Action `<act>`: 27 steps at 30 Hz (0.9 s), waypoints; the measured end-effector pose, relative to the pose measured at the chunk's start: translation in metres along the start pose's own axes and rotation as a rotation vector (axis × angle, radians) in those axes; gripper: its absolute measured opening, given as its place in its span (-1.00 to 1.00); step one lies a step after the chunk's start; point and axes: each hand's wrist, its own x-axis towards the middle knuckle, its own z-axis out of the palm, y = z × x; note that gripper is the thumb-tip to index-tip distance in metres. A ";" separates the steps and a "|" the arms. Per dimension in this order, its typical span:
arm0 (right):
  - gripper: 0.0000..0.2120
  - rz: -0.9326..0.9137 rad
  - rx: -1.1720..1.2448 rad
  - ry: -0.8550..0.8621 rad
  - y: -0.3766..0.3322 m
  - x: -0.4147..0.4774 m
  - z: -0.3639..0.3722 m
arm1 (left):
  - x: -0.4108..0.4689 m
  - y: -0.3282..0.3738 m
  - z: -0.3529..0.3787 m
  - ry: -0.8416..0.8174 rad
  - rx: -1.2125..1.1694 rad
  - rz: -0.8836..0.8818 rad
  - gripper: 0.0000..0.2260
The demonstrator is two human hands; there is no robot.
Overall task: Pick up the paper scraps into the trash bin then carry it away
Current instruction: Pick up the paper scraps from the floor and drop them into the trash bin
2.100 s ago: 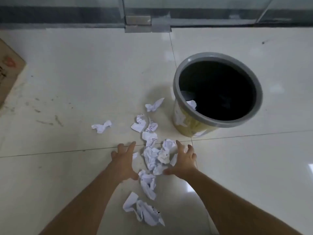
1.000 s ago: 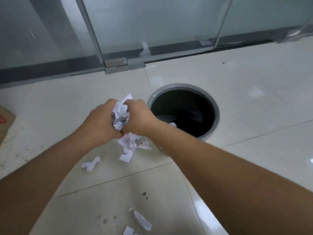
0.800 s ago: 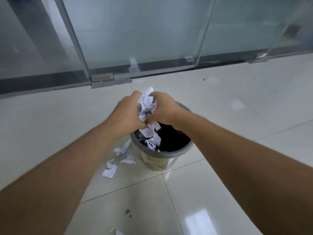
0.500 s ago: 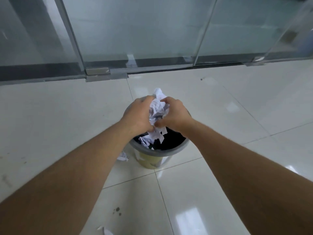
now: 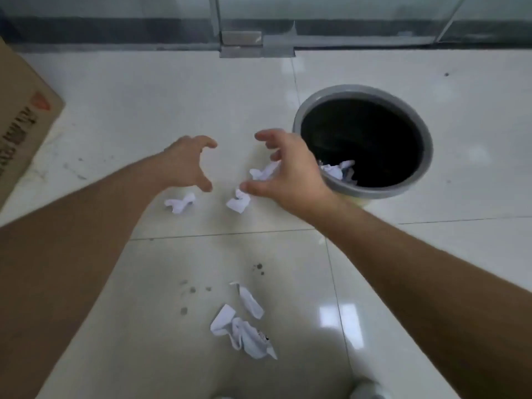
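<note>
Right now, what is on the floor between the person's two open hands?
In the head view, two crumpled paper scraps lie between the left hand and right hand, close to the right one; otherwise bare tile.

Both hands are hovering spread and empty above the pale tiled floor point(image 5: 172, 90), the left hand point(image 5: 184, 164) and right hand point(image 5: 290, 180) leaving a clear gap between them. Just below that gap two crumpled paper scraps point(image 5: 180, 203) are lying with bare tile all around, open to reach from above; a third scrap point(image 5: 263, 171) is sitting partly under the right hand's fingers. The trash bin point(image 5: 426, 156) is standing just beside the right hand, blocking the way to that side, though its mouth is gaping open. A cardboard box point(image 5: 20, 125) is crowding the floor's left edge, well apart. Glass panels point(image 5: 345, 7) are closing off the far edge. More scraps point(image 5: 244, 326) are littering the near tiles.
</note>
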 end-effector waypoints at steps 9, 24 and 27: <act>0.11 0.316 -0.338 -0.560 0.131 -0.176 0.154 | -0.129 -0.116 0.204 -0.457 0.030 -0.119 0.11; -0.74 0.204 -0.286 -0.355 0.084 -0.074 0.117 | -0.094 -0.017 0.178 0.045 -0.286 -0.020 -0.73; -0.72 -0.022 -0.393 -0.139 0.025 -0.009 0.048 | -0.059 0.036 0.086 0.252 -0.229 0.097 -0.68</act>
